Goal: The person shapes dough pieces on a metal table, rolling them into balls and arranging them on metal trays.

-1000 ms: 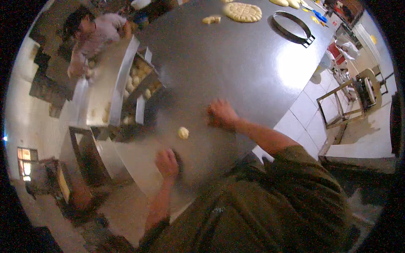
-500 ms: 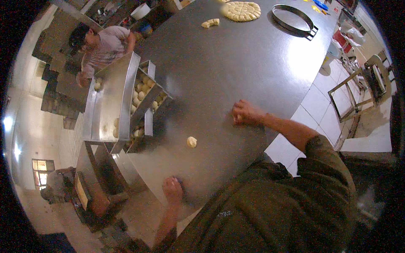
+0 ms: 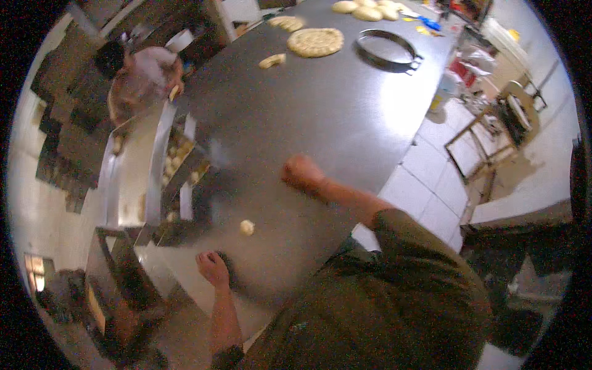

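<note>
My left hand (image 3: 213,269) rests near the left edge of the metal table (image 3: 283,117), its fingers curled down. Farther in and to the right, my right hand (image 3: 302,172) is closed like a fist against the tabletop. Whatever either palm covers is hidden. Between the two hands, a little nearer the left, lies a small pale lump of dough (image 3: 247,227), touched by neither.
Stacked metal trays (image 3: 132,185) with several dough balls stand at the left. At the far end are a round segmented dough piece (image 3: 316,42), a curved dough strip (image 3: 272,61), a metal ring (image 3: 387,48) and smooth dough rounds (image 3: 367,13). A co-worker (image 3: 145,80) is beyond the trays.
The view has shifted, bringing more of the table's far end into sight. My right hand has moved leftward and my left hand farther forward, both closer to the dough lump.
</note>
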A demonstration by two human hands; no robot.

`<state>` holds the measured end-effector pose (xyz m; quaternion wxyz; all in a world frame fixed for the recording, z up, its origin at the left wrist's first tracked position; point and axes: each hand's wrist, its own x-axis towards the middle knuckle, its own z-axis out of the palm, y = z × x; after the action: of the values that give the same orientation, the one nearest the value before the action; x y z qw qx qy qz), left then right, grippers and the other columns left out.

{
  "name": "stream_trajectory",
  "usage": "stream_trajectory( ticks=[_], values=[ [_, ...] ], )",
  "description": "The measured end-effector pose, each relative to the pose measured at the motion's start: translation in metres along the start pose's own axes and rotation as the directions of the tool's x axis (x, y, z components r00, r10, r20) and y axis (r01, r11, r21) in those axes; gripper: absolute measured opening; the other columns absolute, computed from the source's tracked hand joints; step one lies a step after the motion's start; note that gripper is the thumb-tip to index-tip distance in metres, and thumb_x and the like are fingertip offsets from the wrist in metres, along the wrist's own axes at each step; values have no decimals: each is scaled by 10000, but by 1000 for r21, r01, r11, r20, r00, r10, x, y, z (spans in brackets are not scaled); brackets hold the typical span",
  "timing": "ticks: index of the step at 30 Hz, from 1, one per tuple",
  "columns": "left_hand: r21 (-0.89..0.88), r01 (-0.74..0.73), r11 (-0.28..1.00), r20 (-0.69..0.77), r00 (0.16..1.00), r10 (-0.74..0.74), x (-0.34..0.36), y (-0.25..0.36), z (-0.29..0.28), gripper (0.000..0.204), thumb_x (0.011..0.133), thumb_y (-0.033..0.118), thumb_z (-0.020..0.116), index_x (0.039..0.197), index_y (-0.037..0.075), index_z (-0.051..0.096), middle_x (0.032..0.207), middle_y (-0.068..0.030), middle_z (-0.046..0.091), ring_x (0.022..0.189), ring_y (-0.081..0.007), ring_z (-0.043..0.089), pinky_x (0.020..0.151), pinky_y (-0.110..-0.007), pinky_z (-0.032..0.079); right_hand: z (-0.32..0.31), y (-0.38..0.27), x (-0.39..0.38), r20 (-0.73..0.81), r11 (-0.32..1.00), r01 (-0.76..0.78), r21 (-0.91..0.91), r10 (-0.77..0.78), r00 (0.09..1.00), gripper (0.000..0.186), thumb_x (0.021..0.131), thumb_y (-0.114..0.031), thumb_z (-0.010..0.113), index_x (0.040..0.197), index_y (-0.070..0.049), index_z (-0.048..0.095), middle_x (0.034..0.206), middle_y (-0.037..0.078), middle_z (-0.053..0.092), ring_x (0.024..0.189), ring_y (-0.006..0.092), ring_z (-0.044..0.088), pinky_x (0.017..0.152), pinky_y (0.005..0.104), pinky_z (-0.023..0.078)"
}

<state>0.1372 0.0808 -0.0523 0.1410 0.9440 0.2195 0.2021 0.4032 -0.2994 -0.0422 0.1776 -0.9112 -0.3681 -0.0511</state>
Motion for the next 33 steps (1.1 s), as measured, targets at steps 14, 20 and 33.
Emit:
stream_trajectory(
  ticks=[14,20,33],
  values=[
    [118,-221,968,76,974,213,-68,-102,-46,516,1022,411,526,1311,-12,460,1371,-191,450,1266,-391,416,1058,-531,320,42,-21,-81,-87,877,-11,481,60,994,134,879,-177,677,821,-77,610,848,99,597,845,276,583,854,431,476],
    [333,505,796,213,783,-585,26,-91,-40,779,1023,526,459,1548,-2,230,1623,-192,204,1487,-371,171,1214,-519,101,12,-138,-6,131,814,-145,563,85,988,483,880,-259,802,1281,-43,643,1181,147,715,1069,259,688,909,385,556],
    [243,517,821,-42,851,-524,31,-46,-54,862,975,551,529,1593,-3,295,1672,-265,189,1472,-456,324,1211,-659,111,-141,-353,211,52,667,264,697,-415,909,426,834,-209,848,1213,-88,697,927,37,722,848,164,681,765,347,556]
  ],
)
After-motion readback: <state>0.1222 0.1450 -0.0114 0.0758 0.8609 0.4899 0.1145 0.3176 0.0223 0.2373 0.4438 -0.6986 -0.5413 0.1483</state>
